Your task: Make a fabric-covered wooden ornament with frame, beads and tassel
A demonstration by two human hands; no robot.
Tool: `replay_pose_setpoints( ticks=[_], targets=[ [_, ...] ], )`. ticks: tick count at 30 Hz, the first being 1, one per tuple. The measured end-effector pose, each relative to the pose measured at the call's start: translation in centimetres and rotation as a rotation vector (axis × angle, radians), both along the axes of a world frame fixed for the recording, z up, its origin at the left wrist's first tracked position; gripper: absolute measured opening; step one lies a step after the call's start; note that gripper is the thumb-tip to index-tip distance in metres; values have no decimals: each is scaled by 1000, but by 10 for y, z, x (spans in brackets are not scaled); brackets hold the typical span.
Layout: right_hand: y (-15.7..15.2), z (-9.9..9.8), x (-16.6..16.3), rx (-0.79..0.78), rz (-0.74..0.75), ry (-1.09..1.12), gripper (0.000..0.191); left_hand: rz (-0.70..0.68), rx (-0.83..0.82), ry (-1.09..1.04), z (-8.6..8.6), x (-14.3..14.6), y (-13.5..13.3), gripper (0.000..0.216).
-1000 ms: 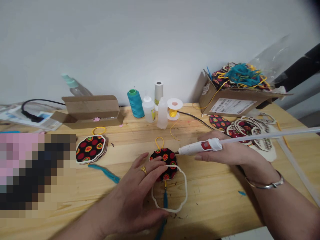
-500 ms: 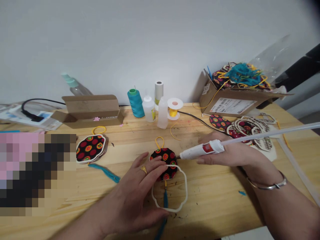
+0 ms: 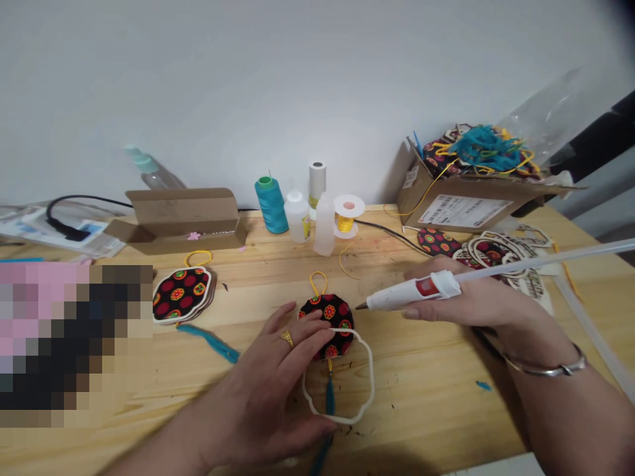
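My left hand [image 3: 270,387] lies flat with fingers spread, fingertips pressing on a black fabric ornament with red and orange dots [image 3: 331,317] that has a yellow loop on top. A white scalloped frame [image 3: 338,375] lies partly over the ornament's lower edge, with a teal tassel [image 3: 328,403] running through it. My right hand [image 3: 471,301] grips a white hot glue gun [image 3: 411,293] with a long clear glue stick trailing right; its tip hangs just right of the ornament, a little off it.
A stack of finished ornaments [image 3: 181,294] lies at the left, beside a loose teal tassel [image 3: 208,340]. Behind stand a teal thread spool [image 3: 270,205], glue bottles [image 3: 323,225], a yellow cord reel [image 3: 347,215], a flat cardboard box [image 3: 181,218] and a box of ornaments [image 3: 466,188].
The glue gun's tip has drawn back to the right, away from the ornament's edge. My left hand has stayed on the ornament.
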State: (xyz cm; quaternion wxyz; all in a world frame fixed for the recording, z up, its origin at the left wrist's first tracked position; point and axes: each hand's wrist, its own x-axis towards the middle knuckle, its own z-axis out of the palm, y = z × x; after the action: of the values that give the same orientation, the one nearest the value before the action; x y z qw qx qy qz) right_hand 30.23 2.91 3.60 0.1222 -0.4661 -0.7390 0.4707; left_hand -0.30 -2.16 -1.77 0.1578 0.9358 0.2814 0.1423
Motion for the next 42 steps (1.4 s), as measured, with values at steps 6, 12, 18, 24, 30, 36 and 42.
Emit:
replay_pose_setpoints(
  ticks=[6, 12, 18, 24, 30, 36, 42],
  targets=[
    [1, -11, -7, 143, -96, 145, 29, -34, 98, -114, 6, -1, -7, 76],
    [-3, -9, -38, 234, -93, 109, 34, -16, 99, -115, 4, 3, -19, 83],
    [-3, -17, -55, 386, 46, 48, 40, 76, 33, -26, 2, 8, -26, 82],
    [0, -27, -66, 483, 173, -72, 44, 110, 30, 57, 13, 11, -25, 80],
    [0, -27, -72, 524, 212, -75, 46, 111, -89, 201, 22, 13, -24, 73],
    [-2, -24, -74, 553, 236, -133, 37, 100, -82, 133, 18, 10, -24, 79],
    [-2, -26, -74, 543, 216, -138, 38, 88, -105, 218, 27, 14, -21, 76]
  ],
)
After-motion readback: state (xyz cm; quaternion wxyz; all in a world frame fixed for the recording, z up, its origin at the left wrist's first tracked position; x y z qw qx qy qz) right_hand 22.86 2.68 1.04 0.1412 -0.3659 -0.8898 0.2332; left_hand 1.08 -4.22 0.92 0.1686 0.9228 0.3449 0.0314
